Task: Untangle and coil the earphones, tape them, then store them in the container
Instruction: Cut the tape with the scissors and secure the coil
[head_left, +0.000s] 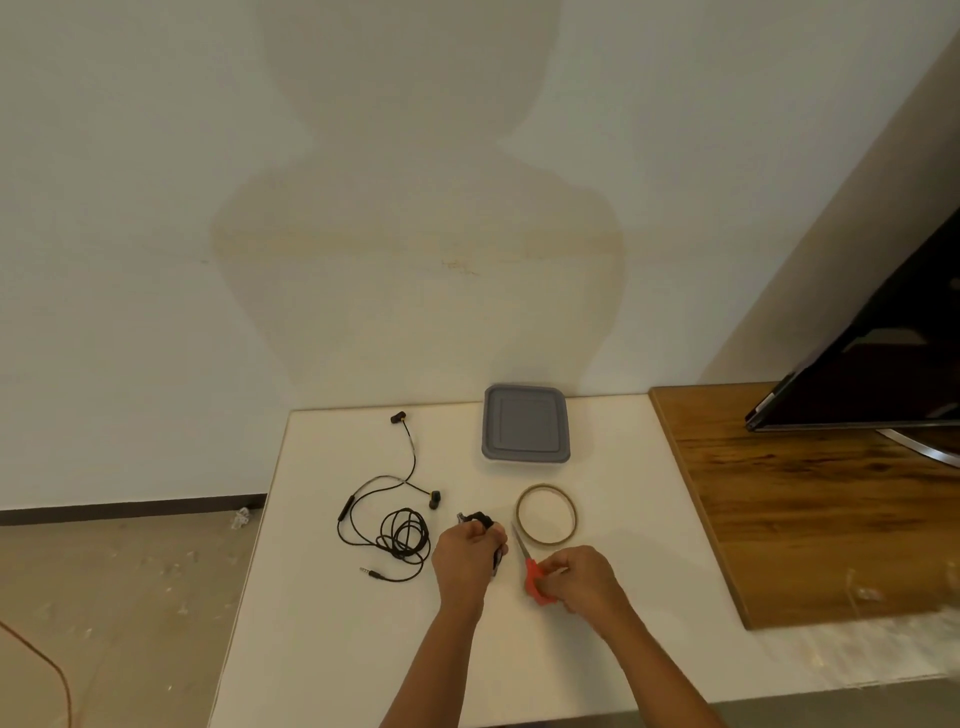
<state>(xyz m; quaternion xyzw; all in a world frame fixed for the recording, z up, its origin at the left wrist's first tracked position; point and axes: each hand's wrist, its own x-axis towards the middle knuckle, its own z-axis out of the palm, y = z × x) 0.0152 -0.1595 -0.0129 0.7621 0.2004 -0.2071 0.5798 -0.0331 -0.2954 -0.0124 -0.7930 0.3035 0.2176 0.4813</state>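
Observation:
A black pair of earphones (395, 525) lies loose and partly looped on the white table (623, 519), its jack near the front. My left hand (465, 558) grips a small black coiled bundle (480, 518), apparently another set of earphones. My right hand (582, 579) holds the red handles of the scissors (530, 564), whose blades point toward the tape roll (545, 514). The grey lidded container (524, 422) sits shut at the back of the table.
A wooden board (805, 499) adjoins the table on the right, with a dark screen (883, 353) standing on it. The wall runs close behind the table. Floor with scraps of debris lies to the left.

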